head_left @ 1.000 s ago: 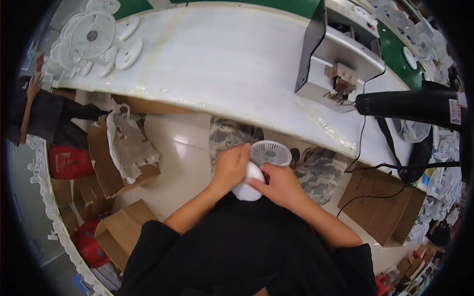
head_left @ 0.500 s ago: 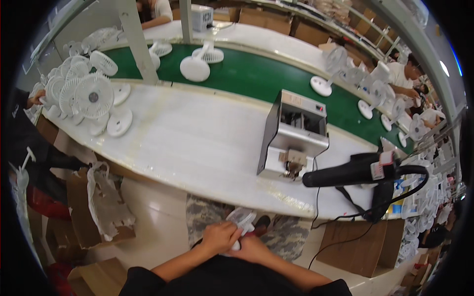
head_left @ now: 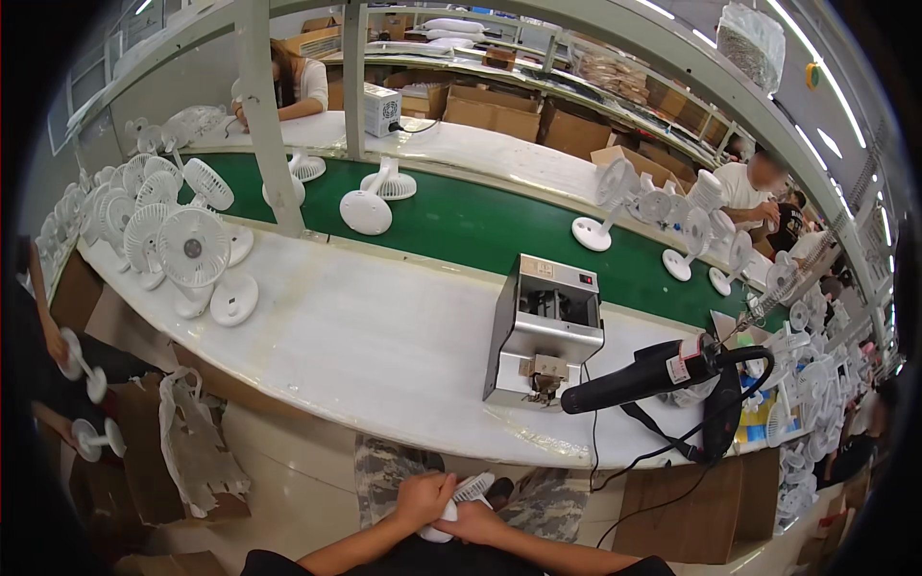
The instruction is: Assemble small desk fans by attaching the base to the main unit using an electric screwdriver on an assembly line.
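Note:
Both of my hands are close to my lap, below the front edge of the bench. They grip one small white desk fan (head_left: 473,487) between them. My left hand (head_left: 423,501) wraps its fingers over the fan's body from the left. My right hand (head_left: 477,524) closes around it from the right and below. The fan's ribbed head tilts up to the right between the hands, and a smooth white part shows under my left fingers. Much of the fan's middle is hidden by my fingers.
On the white bench (head_left: 355,331) stand a silver machine (head_left: 543,336) and a black powered screwdriver (head_left: 634,377) on a coiled cord. White fans (head_left: 192,248) crowd its left end. Behind runs a green conveyor belt (head_left: 451,216) carrying fans. Open cartons (head_left: 701,504) flank me; co-workers sit around.
The view has tilted up, so the bench appears lower. My hands have turned the fan, its head now seen more edge-on. At the left, a co-worker's hands now show holding white fans.

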Demonstrator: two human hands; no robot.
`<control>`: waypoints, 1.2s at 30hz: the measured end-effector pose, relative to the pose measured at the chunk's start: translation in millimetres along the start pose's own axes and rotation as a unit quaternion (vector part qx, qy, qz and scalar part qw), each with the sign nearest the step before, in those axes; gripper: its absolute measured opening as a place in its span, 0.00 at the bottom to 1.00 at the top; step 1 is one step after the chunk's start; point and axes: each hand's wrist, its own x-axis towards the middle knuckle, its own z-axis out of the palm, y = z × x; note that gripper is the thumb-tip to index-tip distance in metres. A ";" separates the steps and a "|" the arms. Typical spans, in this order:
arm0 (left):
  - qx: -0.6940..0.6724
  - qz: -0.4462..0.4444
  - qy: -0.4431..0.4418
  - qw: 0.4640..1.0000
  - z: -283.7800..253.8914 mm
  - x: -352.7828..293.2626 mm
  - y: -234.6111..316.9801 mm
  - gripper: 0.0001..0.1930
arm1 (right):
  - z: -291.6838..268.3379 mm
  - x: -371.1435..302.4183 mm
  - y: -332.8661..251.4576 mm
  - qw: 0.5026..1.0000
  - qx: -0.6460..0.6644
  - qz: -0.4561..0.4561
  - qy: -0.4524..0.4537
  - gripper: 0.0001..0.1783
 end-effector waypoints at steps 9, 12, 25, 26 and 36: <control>-0.193 -0.223 -0.023 0.955 10.4 -5.1 -21.4 0.21 | -2.8 7.5 19.6 0.996 -0.068 0.031 0.049 0.32; -0.120 -0.065 -0.045 0.990 1.1 9.5 -6.9 0.21 | -6.3 18.8 22.3 0.992 -0.123 0.021 0.032 0.32; 0.048 -0.054 -0.056 0.996 3.5 13.3 -7.1 0.20 | 6.4 14.6 13.0 0.989 -0.120 -0.015 0.084 0.29; 0.041 -0.058 -0.052 0.996 -0.2 13.1 -5.4 0.20 | 7.3 14.0 11.4 0.990 -0.114 -0.023 0.085 0.29; -0.127 -0.276 -0.005 0.953 16.1 14.3 -36.9 0.20 | -9.6 26.9 2.4 0.990 -0.114 -0.021 0.074 0.35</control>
